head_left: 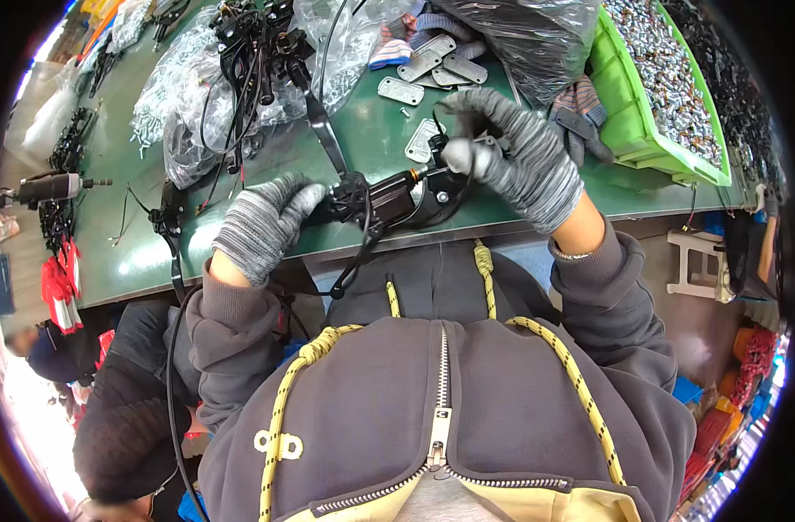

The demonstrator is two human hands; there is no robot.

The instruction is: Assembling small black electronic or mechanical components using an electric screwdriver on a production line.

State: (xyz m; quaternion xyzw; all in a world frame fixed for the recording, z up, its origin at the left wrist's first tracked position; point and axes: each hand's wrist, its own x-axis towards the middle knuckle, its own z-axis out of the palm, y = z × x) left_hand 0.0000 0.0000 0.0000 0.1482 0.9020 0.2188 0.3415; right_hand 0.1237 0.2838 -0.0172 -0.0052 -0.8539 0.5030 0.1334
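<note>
Both my hands wear grey knitted gloves. My left hand (271,222) is closed round the left end of a black hydraulic brake lever assembly (390,200), held at the table's near edge. Its long lever blade (325,135) points away from me. My right hand (528,161) is at the assembly's right end, thumb and fingers pinched on a thin black cable (460,202) that loops round them. The fingertips partly hide that end. Just beyond lies a grey metal plate (422,139) with holes.
On the green table (136,252) are several metal plates (428,59), bagged screws (158,104), more black lever assemblies (258,56) and a black plastic bag (532,39). A green bin (628,96) of small metal parts stands right. A power screwdriver (53,187) is far left; another person (127,409) sits lower left.
</note>
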